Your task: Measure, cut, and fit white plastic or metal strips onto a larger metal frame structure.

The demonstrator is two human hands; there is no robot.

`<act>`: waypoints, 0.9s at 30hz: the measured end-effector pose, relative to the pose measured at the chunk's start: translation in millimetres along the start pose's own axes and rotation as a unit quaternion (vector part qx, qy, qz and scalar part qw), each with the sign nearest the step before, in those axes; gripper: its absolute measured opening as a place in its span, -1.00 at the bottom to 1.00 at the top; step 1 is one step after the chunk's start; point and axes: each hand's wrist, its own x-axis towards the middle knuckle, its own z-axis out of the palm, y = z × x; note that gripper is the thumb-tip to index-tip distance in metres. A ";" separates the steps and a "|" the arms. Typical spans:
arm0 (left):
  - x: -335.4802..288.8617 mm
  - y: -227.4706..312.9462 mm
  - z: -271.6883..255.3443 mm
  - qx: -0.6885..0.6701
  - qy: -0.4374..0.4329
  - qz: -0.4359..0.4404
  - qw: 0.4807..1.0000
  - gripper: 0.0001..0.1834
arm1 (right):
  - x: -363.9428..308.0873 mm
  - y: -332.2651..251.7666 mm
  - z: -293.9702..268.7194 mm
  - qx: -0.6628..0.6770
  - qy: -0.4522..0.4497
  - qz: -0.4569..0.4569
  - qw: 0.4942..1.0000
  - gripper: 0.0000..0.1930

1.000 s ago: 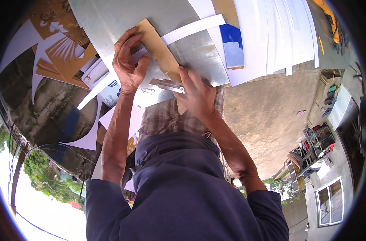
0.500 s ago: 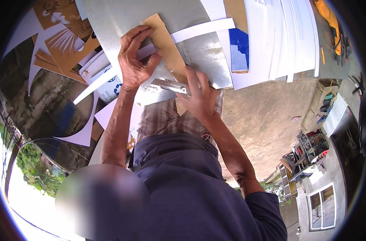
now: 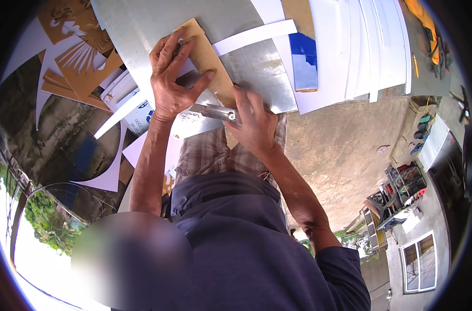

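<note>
A tan flat board (image 3: pixel 210 57) with a straight edge lies slantwise across a white strip (image 3: pixel 256 37) on the grey metal sheet (image 3: pixel 254 67). My left hand (image 3: pixel 171 78) rests on the board's left edge, fingers stretched and thumb apart, tips touching it. My right hand (image 3: pixel 256 122) is closed round a silvery metal utility knife (image 3: pixel 217 112), which points left below the board. Its forefinger touches the board's near end. The knife's blade tip is not clear to me, and part of the white strip is hidden under the board and left hand.
White sheets and long strips (image 3: pixel 370 46) lie at the right, beside a blue-and-brown piece (image 3: pixel 304 62). A pencil (image 3: pixel 416 65) lies farther right. Brown and white cut-outs (image 3: pixel 85 67) are piled at the left. The sheet's near edge is close to my lap.
My left hand's fingers have spread a little more on the board. The board, strip and both hands appear slightly shifted left in the picture; the knife stays in my right hand.
</note>
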 end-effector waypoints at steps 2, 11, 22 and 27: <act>0.5 0.1 -0.3 -0.003 0.002 0.003 1.000 -0.30 | 1.0 -0.4 -2.0 -0.001 -0.002 -0.006 1.000 -0.11; -1.1 -3.4 -1.7 0.019 0.000 0.018 1.000 -0.29 | -0.5 0.6 0.3 -0.005 -0.007 -0.014 1.000 -0.15; 0.0 -1.3 0.6 -0.022 0.008 -0.002 1.000 -0.29 | 0.5 3.9 4.6 -0.022 0.004 -0.019 1.000 -0.20; 1.5 -1.3 1.5 -0.040 0.024 -0.009 0.999 -0.15 | 3.5 4.5 5.0 -0.058 0.036 -0.062 0.996 -0.22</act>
